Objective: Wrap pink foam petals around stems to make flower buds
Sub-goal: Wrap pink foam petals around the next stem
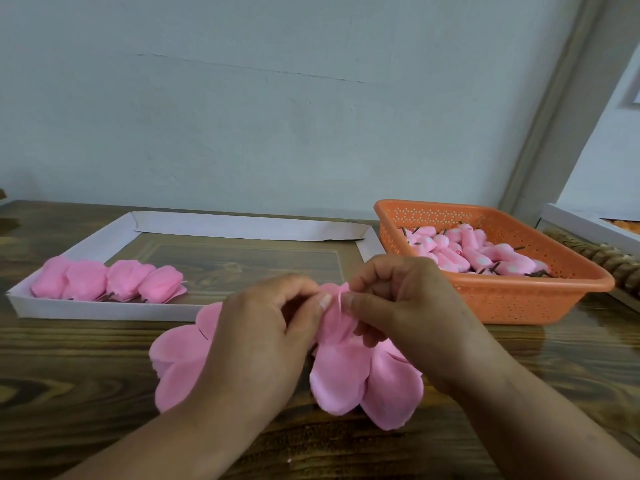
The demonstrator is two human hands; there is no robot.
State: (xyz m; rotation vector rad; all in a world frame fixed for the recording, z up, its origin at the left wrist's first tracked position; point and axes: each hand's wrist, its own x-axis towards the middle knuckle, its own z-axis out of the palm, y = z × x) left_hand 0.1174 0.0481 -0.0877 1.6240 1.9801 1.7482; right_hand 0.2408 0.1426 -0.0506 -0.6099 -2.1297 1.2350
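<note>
A pink foam petal piece (pixel 349 372) with several lobes spreads over the wooden table in front of me. My left hand (pixel 263 327) and my right hand (pixel 398 306) meet above its middle, both pinching one raised lobe between thumbs and fingertips. Any stem inside the fold is hidden by my fingers. Several wrapped pink buds (pixel 110 282) lie in a row at the left end of a white cardboard tray (pixel 104 311). An orange plastic basket (pixel 519 296) at the right holds several small pink cores on dark stems (pixel 471 252).
The table (pixel 69 375) runs back to a pale wall. A brown knobbly object (pixel 602 258) and a white box (pixel 588 223) sit beyond the basket at the far right.
</note>
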